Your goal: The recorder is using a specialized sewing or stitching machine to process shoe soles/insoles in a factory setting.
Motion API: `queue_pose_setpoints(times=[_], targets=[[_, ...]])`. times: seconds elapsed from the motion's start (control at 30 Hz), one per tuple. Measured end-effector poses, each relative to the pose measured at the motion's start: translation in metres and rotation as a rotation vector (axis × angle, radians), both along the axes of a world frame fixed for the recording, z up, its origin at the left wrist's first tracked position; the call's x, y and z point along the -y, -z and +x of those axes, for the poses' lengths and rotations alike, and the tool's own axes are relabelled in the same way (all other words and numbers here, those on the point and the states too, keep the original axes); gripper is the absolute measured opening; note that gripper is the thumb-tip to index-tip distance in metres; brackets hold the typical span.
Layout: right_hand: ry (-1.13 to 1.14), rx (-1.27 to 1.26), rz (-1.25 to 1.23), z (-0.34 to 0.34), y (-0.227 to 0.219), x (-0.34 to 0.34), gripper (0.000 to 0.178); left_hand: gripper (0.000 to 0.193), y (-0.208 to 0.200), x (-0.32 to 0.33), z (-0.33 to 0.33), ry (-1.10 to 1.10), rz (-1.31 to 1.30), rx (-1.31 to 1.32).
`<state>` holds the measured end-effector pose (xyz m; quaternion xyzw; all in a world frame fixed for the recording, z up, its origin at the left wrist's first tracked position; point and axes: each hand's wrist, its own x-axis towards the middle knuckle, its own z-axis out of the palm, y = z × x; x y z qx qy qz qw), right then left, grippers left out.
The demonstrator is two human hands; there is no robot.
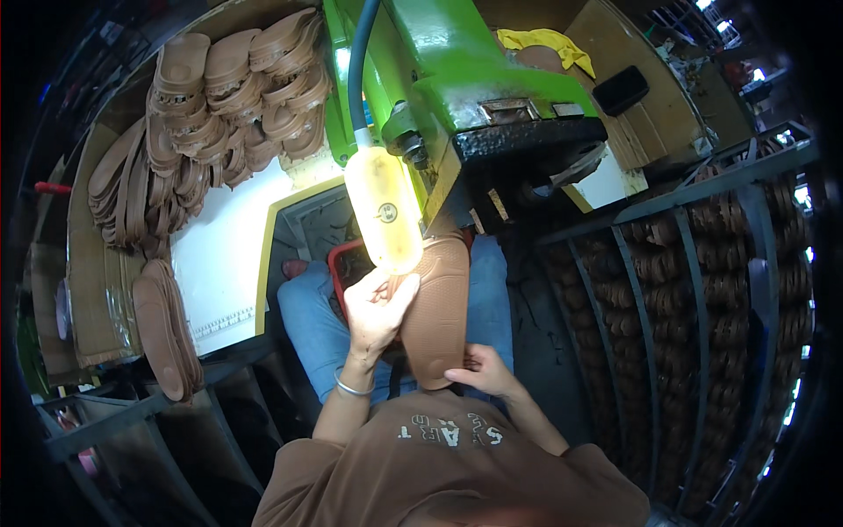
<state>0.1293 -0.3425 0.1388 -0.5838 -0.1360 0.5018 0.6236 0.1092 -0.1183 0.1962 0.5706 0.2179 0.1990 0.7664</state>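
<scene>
A brown textured shoe sole [436, 321] is held lengthwise over my lap, its far end under the head of a green machine [505, 92]. My left hand [378, 309] grips the sole's left edge just below a lit, elongated yellow-white lamp [385, 211]. At the near, rounded end my right hand [485, 372] pinches the sole, thumb on top and fingers out of sight beneath. The lamp and machine head cover the point where the sole's far tip meets the machine.
Many brown soles [226, 83] are stacked in a cardboard box at the left, with another stack [162, 329] at the white table's [215, 255] edge. A red bin [338, 268] sits between my knees. Racks of brown pieces [650, 268] stand right; a phone [621, 90] lies behind the machine.
</scene>
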Motion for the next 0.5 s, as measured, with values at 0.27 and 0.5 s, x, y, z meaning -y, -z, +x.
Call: queue_pose_setpoints(times=[0.27,0.5], targets=[[0.157,-0.063,-0.055,0.001,-0.02,0.036,0.031,0.027,0.012,0.007,0.02,0.075,-0.034,0.139],[0.408,0.186,-0.025,0.051,-0.054,0.081,0.027,0.04,0.013,0.013,0.013,0.143,-0.204,0.123]])
